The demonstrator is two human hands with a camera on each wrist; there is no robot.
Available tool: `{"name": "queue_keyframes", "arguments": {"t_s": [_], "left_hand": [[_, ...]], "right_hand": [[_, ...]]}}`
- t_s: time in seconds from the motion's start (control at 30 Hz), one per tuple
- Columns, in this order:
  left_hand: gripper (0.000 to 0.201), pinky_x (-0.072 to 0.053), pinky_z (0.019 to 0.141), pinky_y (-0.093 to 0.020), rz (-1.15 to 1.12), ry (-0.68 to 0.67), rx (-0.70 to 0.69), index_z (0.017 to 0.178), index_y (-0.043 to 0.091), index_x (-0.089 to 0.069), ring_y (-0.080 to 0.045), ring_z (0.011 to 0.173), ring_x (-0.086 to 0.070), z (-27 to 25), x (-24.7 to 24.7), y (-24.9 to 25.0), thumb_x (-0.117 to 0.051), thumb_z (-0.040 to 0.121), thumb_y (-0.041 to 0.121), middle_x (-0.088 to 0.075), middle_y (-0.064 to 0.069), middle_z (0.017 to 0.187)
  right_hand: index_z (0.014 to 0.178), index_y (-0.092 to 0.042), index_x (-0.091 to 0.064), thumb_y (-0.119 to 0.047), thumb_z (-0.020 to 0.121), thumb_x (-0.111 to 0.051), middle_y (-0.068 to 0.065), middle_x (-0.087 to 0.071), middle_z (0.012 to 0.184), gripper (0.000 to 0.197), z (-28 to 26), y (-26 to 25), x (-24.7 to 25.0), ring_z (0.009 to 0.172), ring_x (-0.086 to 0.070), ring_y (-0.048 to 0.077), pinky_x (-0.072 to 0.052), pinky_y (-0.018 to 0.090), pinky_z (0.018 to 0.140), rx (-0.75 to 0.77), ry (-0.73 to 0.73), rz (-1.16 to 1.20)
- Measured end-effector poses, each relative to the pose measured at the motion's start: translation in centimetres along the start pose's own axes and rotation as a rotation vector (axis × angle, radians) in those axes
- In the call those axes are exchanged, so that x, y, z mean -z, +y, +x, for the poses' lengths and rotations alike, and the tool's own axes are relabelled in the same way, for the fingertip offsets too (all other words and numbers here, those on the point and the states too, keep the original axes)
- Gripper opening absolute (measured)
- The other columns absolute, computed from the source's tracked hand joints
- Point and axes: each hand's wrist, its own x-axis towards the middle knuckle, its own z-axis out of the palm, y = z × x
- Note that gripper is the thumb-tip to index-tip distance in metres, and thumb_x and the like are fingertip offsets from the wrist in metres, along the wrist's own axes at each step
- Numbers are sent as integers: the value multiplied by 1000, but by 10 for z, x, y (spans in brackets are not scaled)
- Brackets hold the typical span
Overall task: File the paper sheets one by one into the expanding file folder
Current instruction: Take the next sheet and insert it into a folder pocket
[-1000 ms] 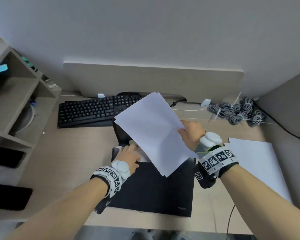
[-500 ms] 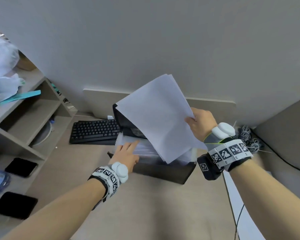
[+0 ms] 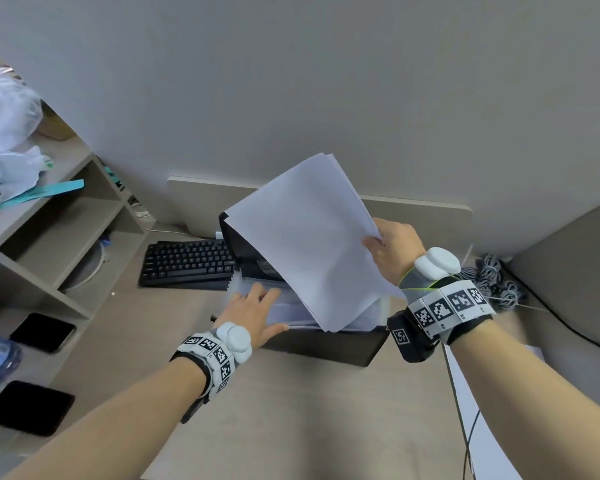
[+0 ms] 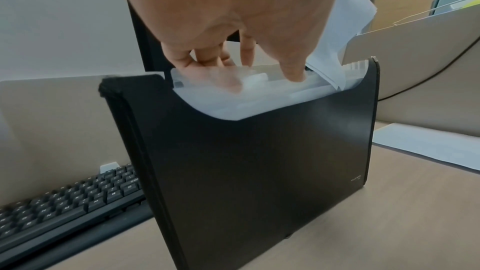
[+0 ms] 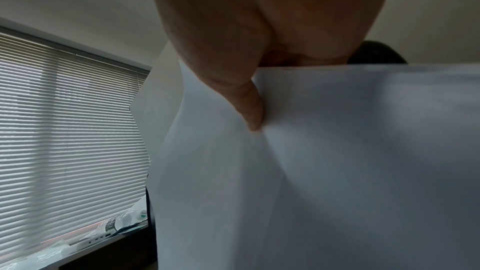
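The black expanding file folder (image 3: 323,344) stands upright mid-desk, its translucent dividers (image 3: 291,303) showing at the top. My left hand (image 3: 253,310) lies on that top. In the left wrist view its straight fingers (image 4: 205,59) dip behind a divider (image 4: 233,98) of the folder (image 4: 259,161) and the thumb rests further right. My right hand (image 3: 392,251) pinches a few white paper sheets (image 3: 305,244) by their right edge, tilted above the folder. Their lower corner (image 4: 330,65) sits in a pocket at the right end. The right wrist view shows the thumb (image 5: 249,106) pressed on the paper (image 5: 337,161).
A black keyboard (image 3: 187,265) lies behind the folder on the left. More white sheets (image 3: 478,427) lie on the desk at right, a coiled cable bundle (image 3: 496,282) beyond them. An open shelf unit (image 3: 66,237) and two black phones (image 3: 42,332) stand at left.
The folder went from lying flat to standing upright under my left hand. My right hand brought the sheets down so their corner meets the folder's top. The head view tilted up.
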Motion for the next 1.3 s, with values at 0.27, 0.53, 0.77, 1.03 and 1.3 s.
{"name": "queue_keyframes", "arguments": {"t_s": [0.27, 0.53, 0.77, 1.03, 1.3], "left_hand": [[50, -39, 83, -28, 15, 12, -71, 118, 25, -50, -19, 81, -44, -5, 8, -2, -40, 91, 64, -45, 1, 121], [44, -39, 78, -34, 16, -112, -27, 90, 21, -49, -27, 84, -58, -4, 15, 10, -21, 100, 53, -61, 0, 89], [35, -37, 65, -32, 142, -107, -81, 132, 19, -29, -29, 76, -60, 1, 13, 14, -33, 102, 37, -69, -4, 91], [21, -23, 72, -37, 346, -119, -331, 109, 21, -36, -25, 72, -55, 3, 9, 11, -49, 94, 15, -63, 0, 91], [27, -38, 69, -30, 181, -15, -421, 99, 22, -57, -21, 89, -51, 0, 9, 18, -66, 76, 13, -57, 0, 103]], "right_hand": [[86, -4, -56, -10, 89, -47, 17, -61, 77, 11, 1, -2, 3, 76, -53, 41, -47, 43, 68, -35, 5, 23], [74, -11, -49, -10, 87, -48, 14, -55, 70, 12, 1, -5, 2, 70, -48, 38, -46, 42, 64, -57, 24, 15], [74, -11, -48, -9, 86, -48, 14, -55, 70, 13, 1, -8, 4, 68, -43, 33, -46, 42, 64, -72, 34, 17], [78, -8, -52, -8, 88, -48, 14, -57, 73, 10, 0, -8, 6, 72, -49, 37, -45, 41, 65, -83, 22, 19], [79, -7, -54, -8, 88, -49, 14, -58, 73, 11, -1, -8, 7, 74, -50, 38, -44, 39, 65, -73, 14, 25]]}}
